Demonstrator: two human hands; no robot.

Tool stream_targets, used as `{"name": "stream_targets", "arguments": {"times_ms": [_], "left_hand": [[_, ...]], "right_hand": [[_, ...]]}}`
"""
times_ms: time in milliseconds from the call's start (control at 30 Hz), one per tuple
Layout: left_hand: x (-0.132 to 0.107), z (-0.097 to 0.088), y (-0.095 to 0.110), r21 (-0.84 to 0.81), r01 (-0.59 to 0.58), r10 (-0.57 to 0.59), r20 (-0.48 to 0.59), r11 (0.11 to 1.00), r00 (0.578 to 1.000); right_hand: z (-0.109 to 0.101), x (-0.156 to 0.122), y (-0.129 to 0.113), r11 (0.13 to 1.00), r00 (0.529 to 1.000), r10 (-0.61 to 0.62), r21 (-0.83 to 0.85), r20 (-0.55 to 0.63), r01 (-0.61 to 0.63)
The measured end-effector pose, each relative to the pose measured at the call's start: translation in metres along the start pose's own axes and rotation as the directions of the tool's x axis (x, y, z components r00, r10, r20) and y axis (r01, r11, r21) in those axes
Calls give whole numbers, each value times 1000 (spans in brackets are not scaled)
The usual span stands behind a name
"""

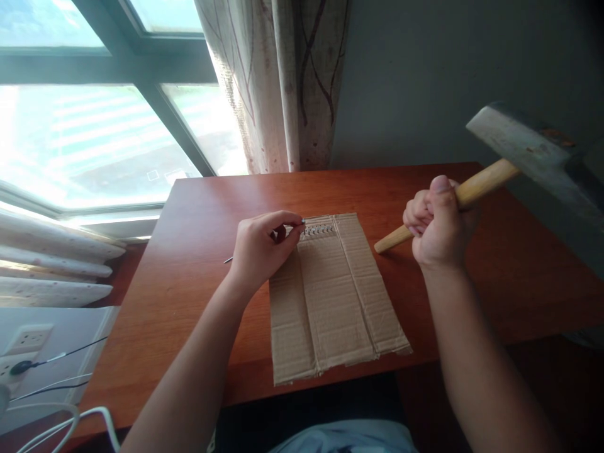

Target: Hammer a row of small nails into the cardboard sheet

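**Hammer raised at right, small piece pinched over cardboard**

Far left: bright window (94,145) in a dark frame. Nearer, on the same side, the folds of a pale curtain (51,277); below it wall sockets (29,340), a dark plug (21,367) pushed into one, and a looped white cable (106,417) by the near left corner of a reddish wooden table (160,296).

On the table, a thin dark rod (228,259) shows just left of the left wrist, the rest of it hidden. Left hand (262,242): thumb and forefinger closed in a pinch on a small pale piece (302,221), mostly covered by the fingertips, at the far left part of a cardboard sheet (333,302). The sheet lies flat, creased lengthwise, ragged along its near edge. Right of the pinch, near the sheet's far edge, a row of small metal pieces (321,230); too small to identify surely.

Far middle: a patterned curtain (283,82). Near middle: light blue cloth (344,437).

Right: the right hand (438,223), fist wrapped around the wooden handle of a hammer (491,181). Butt end slants down to the left, apart from the cardboard; metal head held up at far right, before a grey wall (415,82).
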State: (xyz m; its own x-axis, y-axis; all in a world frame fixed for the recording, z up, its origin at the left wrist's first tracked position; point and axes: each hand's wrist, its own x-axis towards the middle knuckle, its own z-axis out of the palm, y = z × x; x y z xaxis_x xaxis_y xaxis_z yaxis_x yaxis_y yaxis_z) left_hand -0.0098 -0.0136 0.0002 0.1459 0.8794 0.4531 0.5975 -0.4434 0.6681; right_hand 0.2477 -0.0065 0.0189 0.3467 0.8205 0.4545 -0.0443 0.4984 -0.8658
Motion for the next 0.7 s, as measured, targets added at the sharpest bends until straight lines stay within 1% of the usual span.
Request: {"name": "stream_targets", "arguments": {"times_ms": [167,367,700], "left_hand": [[0,0,0,10,-3,3,-1,1000,1000],[0,1,-1,3,-16,16,-5,1000,1000],[0,1,0,2,-65,65,-25,998,998]], "right_hand": [[0,0,0,999,1000,6,-32,-5,-6],[-1,0,1,1000,1000,2,6,4,-2],[-1,0,1,1000,1000,-15,8,15,15]]}}
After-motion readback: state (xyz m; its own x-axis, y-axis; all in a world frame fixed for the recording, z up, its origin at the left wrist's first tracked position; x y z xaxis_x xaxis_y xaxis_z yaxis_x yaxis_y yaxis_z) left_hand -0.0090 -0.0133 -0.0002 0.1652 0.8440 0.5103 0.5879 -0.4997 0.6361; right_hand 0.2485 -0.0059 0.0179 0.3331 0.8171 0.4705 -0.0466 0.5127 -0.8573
